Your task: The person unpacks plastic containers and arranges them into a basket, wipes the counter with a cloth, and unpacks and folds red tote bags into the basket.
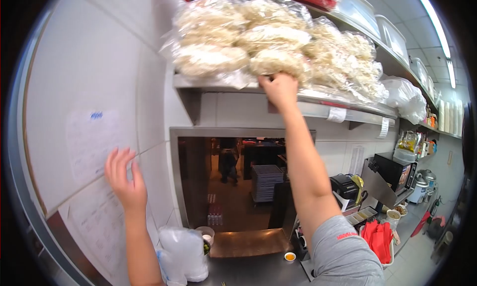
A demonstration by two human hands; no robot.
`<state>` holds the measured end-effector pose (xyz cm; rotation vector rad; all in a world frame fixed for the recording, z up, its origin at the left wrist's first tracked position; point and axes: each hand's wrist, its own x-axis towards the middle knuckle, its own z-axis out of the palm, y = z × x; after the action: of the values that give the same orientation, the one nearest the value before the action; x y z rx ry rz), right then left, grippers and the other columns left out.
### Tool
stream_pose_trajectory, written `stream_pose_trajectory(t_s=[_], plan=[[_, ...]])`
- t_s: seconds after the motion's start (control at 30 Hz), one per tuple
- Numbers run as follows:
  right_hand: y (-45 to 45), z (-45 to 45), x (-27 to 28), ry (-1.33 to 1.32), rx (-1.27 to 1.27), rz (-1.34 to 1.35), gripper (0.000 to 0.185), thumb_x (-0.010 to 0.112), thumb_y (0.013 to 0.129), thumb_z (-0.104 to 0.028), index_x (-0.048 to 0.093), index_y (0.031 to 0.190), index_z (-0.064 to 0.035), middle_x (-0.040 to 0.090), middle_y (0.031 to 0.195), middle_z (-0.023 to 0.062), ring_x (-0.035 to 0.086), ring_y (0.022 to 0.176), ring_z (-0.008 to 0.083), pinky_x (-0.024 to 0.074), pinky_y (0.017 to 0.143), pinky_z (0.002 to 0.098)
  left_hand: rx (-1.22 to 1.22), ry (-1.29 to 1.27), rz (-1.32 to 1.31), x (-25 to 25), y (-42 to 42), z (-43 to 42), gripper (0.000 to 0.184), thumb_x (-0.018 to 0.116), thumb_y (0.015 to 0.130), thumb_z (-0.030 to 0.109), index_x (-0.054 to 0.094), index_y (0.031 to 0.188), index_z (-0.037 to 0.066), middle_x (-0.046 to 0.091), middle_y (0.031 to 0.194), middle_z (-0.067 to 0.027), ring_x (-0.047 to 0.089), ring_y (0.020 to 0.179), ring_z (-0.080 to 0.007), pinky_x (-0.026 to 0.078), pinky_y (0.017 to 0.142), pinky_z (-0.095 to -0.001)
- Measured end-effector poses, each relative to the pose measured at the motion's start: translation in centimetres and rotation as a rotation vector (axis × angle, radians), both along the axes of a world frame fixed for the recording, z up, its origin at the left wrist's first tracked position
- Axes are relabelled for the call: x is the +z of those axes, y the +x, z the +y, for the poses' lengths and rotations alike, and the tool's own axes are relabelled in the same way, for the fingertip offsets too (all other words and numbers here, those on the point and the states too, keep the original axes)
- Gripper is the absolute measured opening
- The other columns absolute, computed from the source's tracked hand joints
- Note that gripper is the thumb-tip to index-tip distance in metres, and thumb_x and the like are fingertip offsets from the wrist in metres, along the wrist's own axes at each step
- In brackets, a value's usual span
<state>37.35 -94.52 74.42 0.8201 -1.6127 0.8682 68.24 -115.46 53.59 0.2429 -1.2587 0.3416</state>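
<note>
My right hand (281,91) reaches up to the front edge of a metal shelf (218,82). Its fingers are curled against the lower edge of a clear plastic bag of pale dried noodles (278,62), and the fingertips are partly hidden. More bagged noodles (211,60) are stacked to the left of it, and others (343,62) lie to the right. My left hand (126,179) is raised beside the tiled wall, fingers stretched out, holding nothing. It is nearest to a sheet of paper (102,142) on that wall.
Below the shelf is a metal-framed pass-through (238,132). On the counter stand a stack wrapped in white plastic (183,251) and a small cup of orange sauce (289,256). To the right are a black microwave (392,172) and a red bag (376,240). A person (228,162) is beyond the opening.
</note>
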Motion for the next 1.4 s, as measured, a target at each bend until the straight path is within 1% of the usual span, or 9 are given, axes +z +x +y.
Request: stream_pose_trajectory(t_s=[0.27,0.4,0.5,0.6,0.7,0.8,0.9,1.23,1.4], plan=[[-0.7,1.3,-0.1,0.097,0.095,0.027,0.036,0.059,0.08,-0.031,0.066,0.094,0.002,0.065,0.099,0.0178,0.057,0.104,0.0297,0.0318,0.102,0.0492,-0.063,-0.633,0.077,37.3,-14.6,19.0,0.031,0.062,0.083,0.018,0.062,0.111,0.005,0.054,0.129,-0.0132,0.047,0.121,-0.0307,0.036,0.101,-0.0396],[-1.5,0.7,-0.5,-0.041,0.166,0.147,0.035,0.061,0.079,-0.029,0.065,0.097,0.0006,0.064,0.101,0.0163,0.056,0.105,0.0287,0.0327,0.1,0.047,0.016,-0.505,0.001,47.6,-18.5,27.3,0.049,0.066,0.077,0.028,0.057,0.12,0.006,0.029,0.146,-0.0264,0.023,0.138,-0.0386,0.022,0.112,-0.047],[-1.8,0.4,-0.9,-0.063,0.155,0.189,0.036,0.061,0.078,-0.028,0.064,0.099,0.0017,0.063,0.103,0.0165,0.054,0.108,0.029,0.0324,0.101,0.0453,0.0,-0.3,-0.082,51.1,-20.3,31.2,0.041,0.061,0.079,0.035,0.064,0.119,0.027,0.01,0.155,-0.0208,0.006,0.143,-0.0387,0.011,0.113,-0.0587],[-2.5,0.7,-0.9,-0.064,0.158,0.242,0.038,0.057,0.079,-0.025,0.062,0.103,0.0039,0.061,0.106,0.0177,0.051,0.112,0.0302,0.029,0.104,0.0438,0.272,-0.287,-0.004,54.3,-22.4,31.6,0.04,0.059,0.086,0.025,0.058,0.122,0.007,0.053,0.132,-0.0122,0.045,0.125,-0.0276,0.035,0.102,-0.0389],[-2.1,1.0,-1.3,-0.025,0.128,0.248,0.039,0.05,0.083,-0.022,0.061,0.109,0.0046,0.06,0.109,0.0169,0.048,0.114,0.0297,0.0255,0.106,0.042,0.181,-0.179,-0.49,59.7,-24.5,28.3,0.045,0.056,0.089,0.03,0.055,0.128,0.006,0.055,0.13,-0.0085,0.047,0.123,-0.0209,0.035,0.101,-0.0339],[-2.5,0.4,-1.5,-0.096,0.133,0.27,0.04,0.057,0.079,-0.025,0.061,0.106,0.0051,0.061,0.107,0.0176,0.048,0.115,0.0307,0.0264,0.106,0.0426,-0.416,-0.081,-0.583,57.2,-23.9,26.7,0.037,0.059,0.089,0.03,0.062,0.117,0.005,0.063,0.113,-0.0116,0.052,0.109,-0.0186,0.037,0.097,-0.0324],[-2.4,0.3,-1.4,-0.053,0.146,0.221,0.038,0.055,0.08,-0.023,0.061,0.106,0.0043,0.061,0.107,0.0172,0.048,0.114,0.0301,0.0266,0.106,0.0411,-0.464,-0.082,-0.514,56.7,-21.8,26.6,0.041,0.06,0.09,0.032,0.06,0.119,0.002,0.065,0.106,-0.0081,0.055,0.097,-0.0148,0.041,0.091,-0.0309],[-2.5,0.3,-1.2,-0.058,0.211,0.198,0.035,0.054,0.08,-0.02,0.062,0.105,0.0024,0.06,0.108,0.0153,0.048,0.112,0.0284,0.026,0.105,0.0401,0.36,-0.374,-0.266,52.6,-20.8,27.3,0.038,0.046,0.089,0.017,0.048,0.124,0.003,0.06,0.109,-0.0291,0.058,0.103,-0.0429,0.044,0.088,-0.0504],[-2.8,-0.2,-1.3,-0.086,0.229,0.203,0.032,0.053,0.08,-0.02,0.063,0.101,0.0014,0.061,0.104,0.0143,0.05,0.11,0.0268,0.0281,0.104,0.039,0.51,-0.057,0.089,49.7,-11.2,24.2,0.034,0.046,0.091,0.034,0.06,0.11,0.009,0.063,0.11,-0.0186,0.06,0.1,-0.0415,0.047,0.084,-0.0494]])
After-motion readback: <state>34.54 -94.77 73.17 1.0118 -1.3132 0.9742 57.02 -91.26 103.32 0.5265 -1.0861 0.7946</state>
